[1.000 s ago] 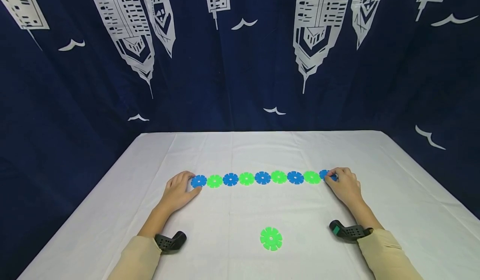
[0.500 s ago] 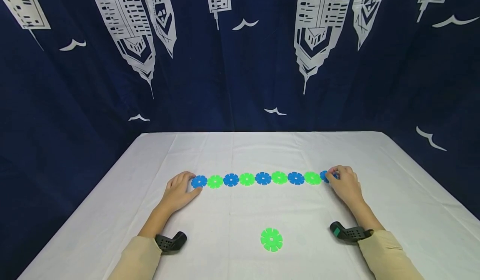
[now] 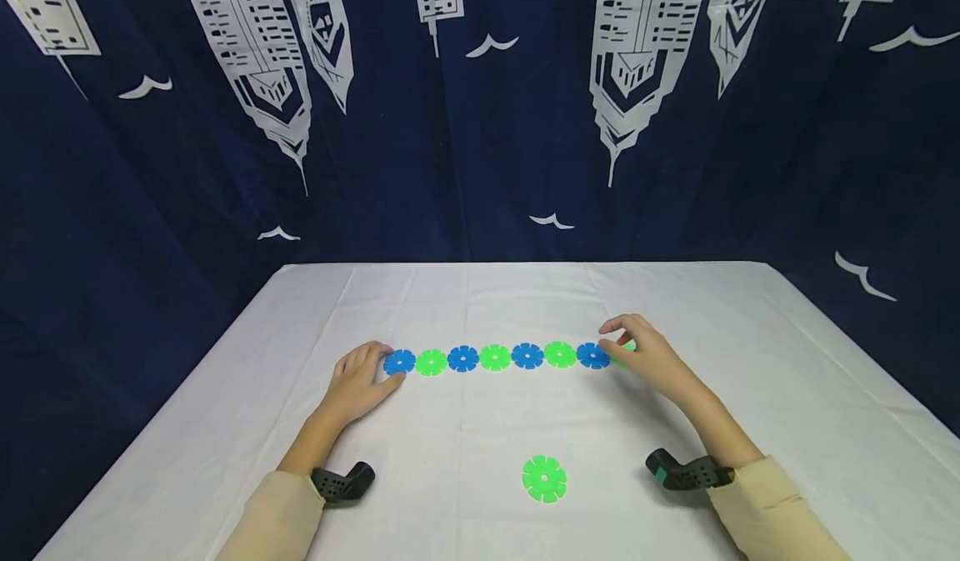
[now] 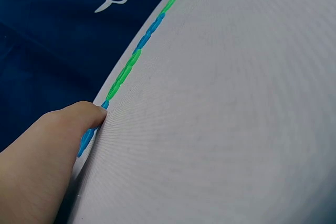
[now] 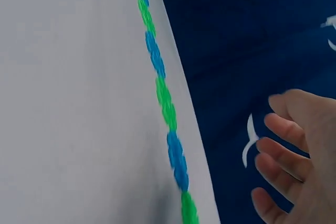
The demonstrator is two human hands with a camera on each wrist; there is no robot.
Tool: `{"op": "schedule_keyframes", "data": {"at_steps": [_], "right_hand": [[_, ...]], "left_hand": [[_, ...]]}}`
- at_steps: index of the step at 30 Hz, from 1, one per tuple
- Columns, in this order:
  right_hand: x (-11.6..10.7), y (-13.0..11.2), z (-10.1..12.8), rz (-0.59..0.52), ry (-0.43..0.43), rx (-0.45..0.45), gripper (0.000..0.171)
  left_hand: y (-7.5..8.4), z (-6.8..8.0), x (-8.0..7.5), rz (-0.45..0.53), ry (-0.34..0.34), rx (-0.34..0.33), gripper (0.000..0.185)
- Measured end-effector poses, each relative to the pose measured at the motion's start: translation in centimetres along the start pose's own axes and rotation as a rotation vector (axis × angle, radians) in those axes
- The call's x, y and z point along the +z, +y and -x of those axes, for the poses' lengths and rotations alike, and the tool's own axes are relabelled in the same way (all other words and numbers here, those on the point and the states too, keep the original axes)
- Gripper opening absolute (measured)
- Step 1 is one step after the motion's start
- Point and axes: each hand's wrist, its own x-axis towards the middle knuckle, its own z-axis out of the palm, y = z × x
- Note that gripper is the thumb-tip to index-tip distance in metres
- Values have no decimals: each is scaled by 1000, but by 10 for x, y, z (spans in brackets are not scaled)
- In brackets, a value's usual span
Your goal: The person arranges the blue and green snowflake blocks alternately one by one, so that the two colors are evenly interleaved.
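Since a second ago, our right hand (image 3: 645, 354) has slid leftward along the row of blue and green notched discs (image 3: 495, 358), fingers loosely spread above its right end, gripping nothing. Our left hand (image 3: 360, 378) rests flat, fingertips touching the leftmost blue disc (image 3: 399, 362). We seem to be straightening the row; next likely comes fetching the lone green disc (image 3: 544, 478) lying nearer us.

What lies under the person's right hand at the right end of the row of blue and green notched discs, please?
Under the right hand, only an edge of a green notched disc shows on the white tablecloth. Anything further right in the row is covered.
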Motion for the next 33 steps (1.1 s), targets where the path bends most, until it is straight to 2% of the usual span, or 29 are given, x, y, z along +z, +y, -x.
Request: {"op": "schedule_keyframes", "data": {"at_steps": [4, 8, 14, 18, 25, 28, 33], "right_hand": [[8, -15, 6, -42, -186, -79, 30], [16, -27, 14, -36, -388, -143, 32], [26, -42, 26, -52, -635, -173, 37], [31, -48, 32, -64, -755, -166, 40], [39, -50, 37, -57, -871, -193, 54], [44, -51, 39, -26, -869, -210, 58], [53, -55, 42, 28, -830, -244, 52]], "left_hand": [[-1, 0, 0, 0, 1, 2, 53], [0, 0, -1, 1, -1, 2, 53], [0, 0, -1, 2, -8, -2, 53], [0, 0, -1, 2, -16, -10, 54], [-1, -1, -1, -2, -15, -13, 54], [-1, -1, 0, -2, -18, -13, 54], [-1, 0, 0, -3, -9, -9, 53]]}}
